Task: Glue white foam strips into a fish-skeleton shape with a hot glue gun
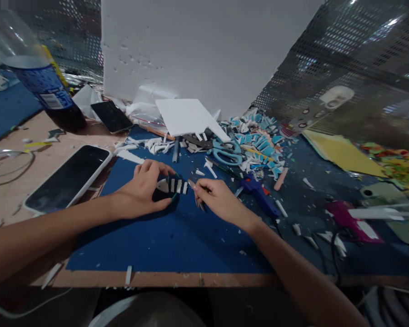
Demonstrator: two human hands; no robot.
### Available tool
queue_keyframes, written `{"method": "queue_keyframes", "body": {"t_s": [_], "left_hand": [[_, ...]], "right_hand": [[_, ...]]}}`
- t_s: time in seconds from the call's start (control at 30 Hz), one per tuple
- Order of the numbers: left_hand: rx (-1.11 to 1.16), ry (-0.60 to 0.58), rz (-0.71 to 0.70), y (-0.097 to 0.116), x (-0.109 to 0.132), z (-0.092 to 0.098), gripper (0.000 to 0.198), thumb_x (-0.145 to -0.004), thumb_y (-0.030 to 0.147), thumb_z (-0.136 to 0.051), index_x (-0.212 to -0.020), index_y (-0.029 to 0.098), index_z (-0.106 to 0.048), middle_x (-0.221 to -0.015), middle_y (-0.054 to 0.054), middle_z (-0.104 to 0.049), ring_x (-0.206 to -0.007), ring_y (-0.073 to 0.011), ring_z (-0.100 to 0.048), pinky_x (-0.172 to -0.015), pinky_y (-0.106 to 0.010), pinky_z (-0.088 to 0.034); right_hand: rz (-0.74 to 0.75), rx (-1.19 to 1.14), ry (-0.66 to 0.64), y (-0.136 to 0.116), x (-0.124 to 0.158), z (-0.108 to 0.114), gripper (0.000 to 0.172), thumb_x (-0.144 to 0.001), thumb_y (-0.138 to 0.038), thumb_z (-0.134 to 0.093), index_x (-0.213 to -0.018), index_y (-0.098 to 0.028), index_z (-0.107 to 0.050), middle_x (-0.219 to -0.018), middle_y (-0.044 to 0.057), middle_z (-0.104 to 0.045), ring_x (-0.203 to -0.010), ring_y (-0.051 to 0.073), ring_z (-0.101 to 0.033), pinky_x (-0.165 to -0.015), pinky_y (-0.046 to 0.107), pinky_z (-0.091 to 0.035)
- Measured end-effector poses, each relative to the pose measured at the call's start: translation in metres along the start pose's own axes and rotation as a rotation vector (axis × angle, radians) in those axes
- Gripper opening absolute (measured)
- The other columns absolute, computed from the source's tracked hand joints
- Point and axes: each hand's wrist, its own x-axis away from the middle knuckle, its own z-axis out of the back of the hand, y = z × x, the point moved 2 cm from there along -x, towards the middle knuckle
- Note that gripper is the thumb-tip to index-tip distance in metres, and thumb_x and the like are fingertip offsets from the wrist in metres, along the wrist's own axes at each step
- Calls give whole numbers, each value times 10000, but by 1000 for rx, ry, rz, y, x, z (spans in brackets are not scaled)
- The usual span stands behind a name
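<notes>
White strips (179, 186) sit rowed over the blue mat (150, 247) within my left hand (146, 186), fingers arched, grip unclear; my right hand (216, 197) pinches something slim (192, 184). Arranging seems underway; next likely calls for steadiness.

A blue-labelled bottle (49, 88) sits at upper left, a white-edged phone (70, 178) at middle left, yellow sheets (346, 155) at middle right.

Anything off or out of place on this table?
Yes, mostly clutter: blue-and-white scraps are heaped loose beside the blue-handled scissors, and small bits litter the blue mat. A white sliver lies apart from the heap, at the table's front edge. No liquid spill shows.
</notes>
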Motion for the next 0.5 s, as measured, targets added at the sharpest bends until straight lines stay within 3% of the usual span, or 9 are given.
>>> {"method": "queue_keyframes", "body": {"t_s": [0.17, 0.5], "left_hand": [[-42, 16, -64, 1, 1, 7, 395, -693, 363, -556, -994, 201, -360, -1169, -112, -435, -1076, -297, -382, -888, -478, -351], [32, 30, -22, 0, 0, 3, 360, -733, 326, -517, -977, 213, -278, -1089, -100, -418, -974, -251, -445, -839, -458, -412]], "right_hand": [[-8, -9, 0, 1, -1, 0, 407, -930, -428, -364, -626, -182, -480, -615, 22, -575, -543, 115, -526, -549, 242, -390], [-29, 15, 16, -1, -1, 0, 437, -924, -450, -375, -591, -182, -465, -562, 11, -541, -483, 103, -485, -514, 240, -367]]}}
